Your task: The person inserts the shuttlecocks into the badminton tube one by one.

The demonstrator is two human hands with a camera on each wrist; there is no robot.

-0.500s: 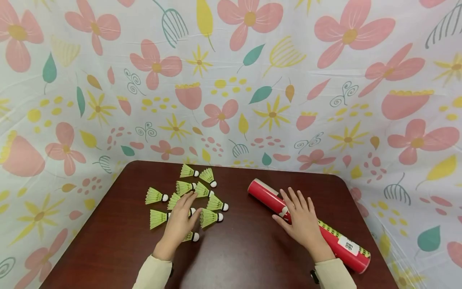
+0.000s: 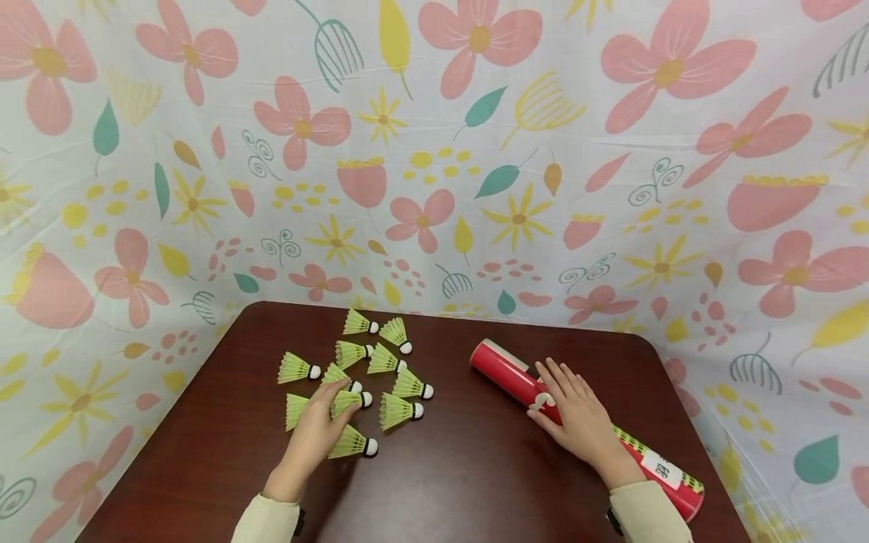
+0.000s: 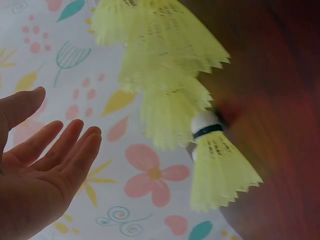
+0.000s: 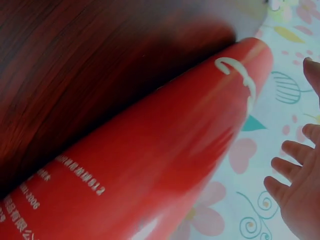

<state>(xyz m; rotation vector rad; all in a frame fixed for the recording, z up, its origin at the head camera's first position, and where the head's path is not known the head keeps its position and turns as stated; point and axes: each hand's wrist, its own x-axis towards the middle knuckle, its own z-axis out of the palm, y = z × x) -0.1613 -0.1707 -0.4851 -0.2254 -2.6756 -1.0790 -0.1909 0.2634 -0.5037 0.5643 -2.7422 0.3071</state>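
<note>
Yellow shuttlecocks with white heads lie in a loose group on the left half of the table; one (image 2: 351,400) is by the fingertips of the left hand (image 2: 314,428). In the left wrist view this hand (image 3: 50,167) has its fingers loosely extended, with a gap between them and the shuttlecocks (image 3: 222,170). On the right, a red tube (image 2: 505,371) lies diagonally. The right hand (image 2: 577,422) is over its middle, fingers extended. The right wrist view shows the tube (image 4: 150,145) beside that hand (image 4: 302,185), which grips nothing; contact is unclear.
The dark reddish-brown table (image 2: 448,483) has a floral cloth (image 2: 434,151) behind it and at its sides. Several shuttlecocks (image 2: 397,333) extend toward the back edge. The tube's lower end (image 2: 689,501) is near the table's right edge.
The left hand has drawn back toward the lower left, uncovering more of the shuttlecocks. The right hand has shifted slightly right over the tube. The head view has shifted a little.
</note>
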